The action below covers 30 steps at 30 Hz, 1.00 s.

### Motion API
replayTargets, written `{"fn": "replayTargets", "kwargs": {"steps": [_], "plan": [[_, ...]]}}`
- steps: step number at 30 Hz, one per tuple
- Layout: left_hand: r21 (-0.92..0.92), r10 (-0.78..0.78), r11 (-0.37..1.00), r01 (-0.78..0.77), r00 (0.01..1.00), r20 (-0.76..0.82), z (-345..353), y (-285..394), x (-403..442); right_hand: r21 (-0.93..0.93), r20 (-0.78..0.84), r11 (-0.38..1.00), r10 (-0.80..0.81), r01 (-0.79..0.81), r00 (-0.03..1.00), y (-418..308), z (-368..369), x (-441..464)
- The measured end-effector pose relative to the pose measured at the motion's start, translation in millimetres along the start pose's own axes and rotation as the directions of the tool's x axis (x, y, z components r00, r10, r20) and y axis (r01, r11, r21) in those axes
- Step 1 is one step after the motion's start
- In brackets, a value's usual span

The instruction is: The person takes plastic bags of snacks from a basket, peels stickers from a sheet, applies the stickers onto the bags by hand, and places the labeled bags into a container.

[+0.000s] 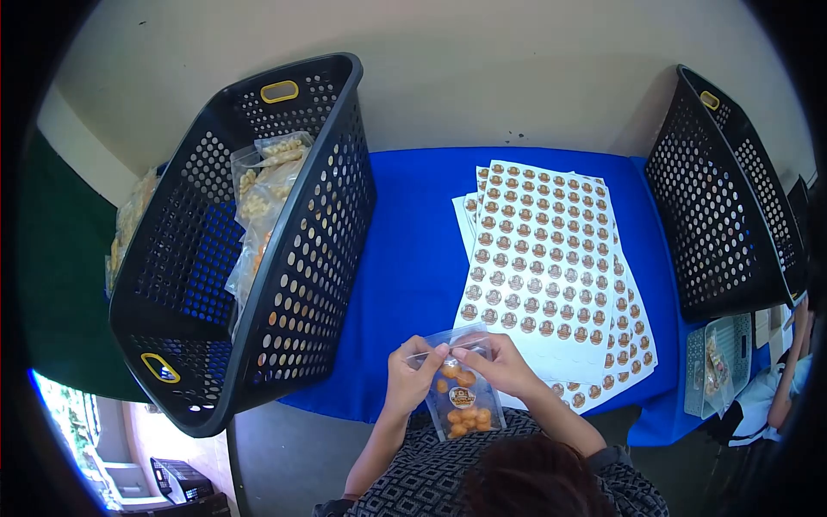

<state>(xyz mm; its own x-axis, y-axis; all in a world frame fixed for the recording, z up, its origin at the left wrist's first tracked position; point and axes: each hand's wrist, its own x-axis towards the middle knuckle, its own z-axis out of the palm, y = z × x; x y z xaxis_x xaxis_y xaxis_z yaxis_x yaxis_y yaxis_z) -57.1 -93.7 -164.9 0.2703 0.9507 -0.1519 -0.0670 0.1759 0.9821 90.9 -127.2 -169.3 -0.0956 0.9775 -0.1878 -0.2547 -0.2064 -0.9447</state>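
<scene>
A clear plastic pouch [444, 405] with round orange snacks inside hangs upright between my hands, close to my body at the table's front edge. On its front sits a round brown sticker [462, 397]. My left hand [408, 372] pinches the pouch's upper left part, thumb toward the middle. My right hand [500, 362] grips the upper right part, and the two thumb tips nearly meet near the top. Just beyond the hands lie sheets of round brown stickers [538, 250], stacked unevenly; the top sheet's lowest rows are bare.
A large black perforated basket [297, 284] at left holds several snack pouches [263, 202]. Another black basket [711, 207] stands at right, above a small grey-green basket [694, 370]. A blue cloth [413, 233] covers the table. Another person's arm [788, 366] shows at the right edge.
</scene>
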Motion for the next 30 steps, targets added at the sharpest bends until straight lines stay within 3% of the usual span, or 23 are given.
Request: {"fn": "replayTargets", "kwargs": {"steps": [3, 12, 14, 17, 18, 20, 23, 27, 29, 30], "plan": [[-0.002, 0.002, 1.000, -0.002, 1.000, 0.025, -4.1, -0.2, 1.1, -0.121, 0.039, 0.990, -0.072, 0.077, 0.997, 1.9, -1.3, 4.0], [0.046, 0.053, 0.997, -0.057, 0.995, 0.080, -7.0, 6.8, -0.2, 0.006, -0.052, 0.994, -0.105, 0.105, 0.993, -5.3, 9.7, 2.7], [0.050, 0.076, 0.996, -0.081, 0.993, 0.087, -7.5, 7.3, -1.0, -0.172, -0.036, 0.956, -0.248, 0.239, 0.968, -8.8, 10.1, 2.2], [0.056, 0.086, 0.994, -0.091, 0.992, 0.096, -7.8, 10.5, -4.5, -0.206, -0.043, 0.947, -0.260, 0.246, 0.965, -8.7, 12.6, 1.3], [-0.009, 0.091, 0.996, -0.091, 0.990, 0.109, -5.7, 16.3, -6.7, -0.205, -0.043, 0.947, -0.260, 0.246, 0.965, -9.4, 11.8, 1.2], [-0.074, 0.096, 0.993, -0.087, 0.988, 0.123, -7.1, 18.2, -7.3, -0.086, -0.010, 0.991, -0.109, 0.107, 0.994, -11.7, 7.8, 0.8], [0.080, 0.078, 0.993, -0.092, 0.983, 0.164, -15.6, 9.8, -4.3, -0.069, 0.012, 0.998, 0.002, -0.001, 1.000, -15.5, 4.7, -1.7], [0.055, 0.114, 0.991, -0.119, 0.990, 0.088, -13.6, 4.8, -5.3, 0.066, -0.019, 0.997, -0.048, 0.049, 0.999, -12.5, 2.7, -2.5], [0.052, 0.125, 0.990, -0.131, 0.988, 0.094, -14.0, 4.5, -5.5, -0.100, -0.028, 0.988, -0.122, 0.119, 0.992, -9.6, -5.2, -5.0], [-0.045, 0.149, 0.988, -0.146, 0.986, 0.069, -14.9, 3.6, -5.0, -0.100, -0.029, 0.988, -0.122, 0.119, 0.992, -9.1, -8.9, -5.8]]}}
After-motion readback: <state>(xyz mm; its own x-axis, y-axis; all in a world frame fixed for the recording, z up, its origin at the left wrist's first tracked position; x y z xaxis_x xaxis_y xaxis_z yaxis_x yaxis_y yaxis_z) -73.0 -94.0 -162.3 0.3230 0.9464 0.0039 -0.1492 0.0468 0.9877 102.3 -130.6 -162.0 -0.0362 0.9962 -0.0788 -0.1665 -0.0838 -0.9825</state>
